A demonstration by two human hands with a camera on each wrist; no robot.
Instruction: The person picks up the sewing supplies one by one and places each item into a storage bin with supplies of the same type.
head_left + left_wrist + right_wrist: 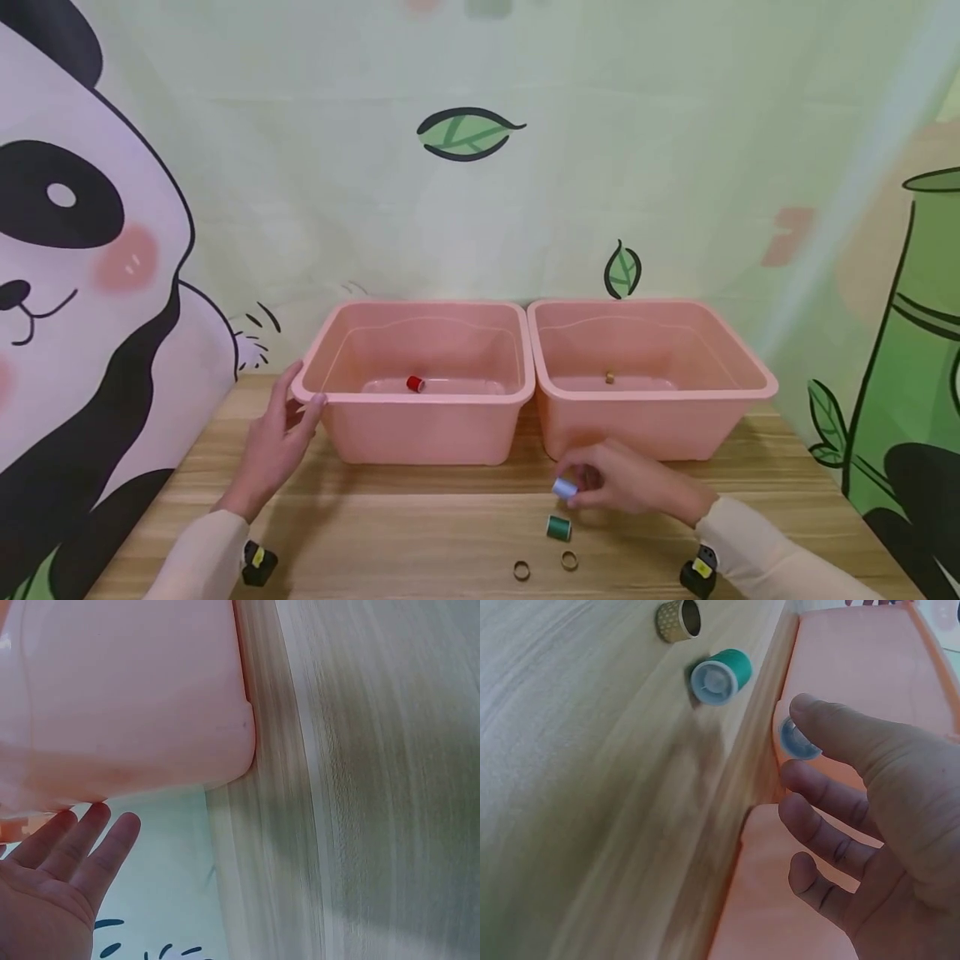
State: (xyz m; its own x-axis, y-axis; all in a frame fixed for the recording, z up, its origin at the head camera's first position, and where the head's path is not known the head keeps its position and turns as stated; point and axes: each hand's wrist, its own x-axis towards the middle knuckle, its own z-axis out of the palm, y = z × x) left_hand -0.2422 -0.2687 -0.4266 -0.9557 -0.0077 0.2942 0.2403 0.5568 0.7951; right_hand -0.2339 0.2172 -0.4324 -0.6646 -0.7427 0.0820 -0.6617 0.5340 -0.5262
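My right hand (618, 479) pinches a light blue spool of thread (565, 489) between thumb and finger, above the table in front of the right pink tub (630, 429). In the right wrist view, the spool's round end (799, 740) shows beside the thumb. A green spool of thread (558, 528) lies just below it. My left hand (272, 446) rests at the near left corner of the left pink tub (427, 433), thumb at the front rim. Its extended fingers touch the outer side wall in the left wrist view.
A red spool of thread (416, 383) lies inside the left tub. The right tub contains a small gold thimble (610, 377). Two gold thimbles (521, 571) stand near the table's front. The tubs sit side by side before a printed cloth backdrop (337, 167).
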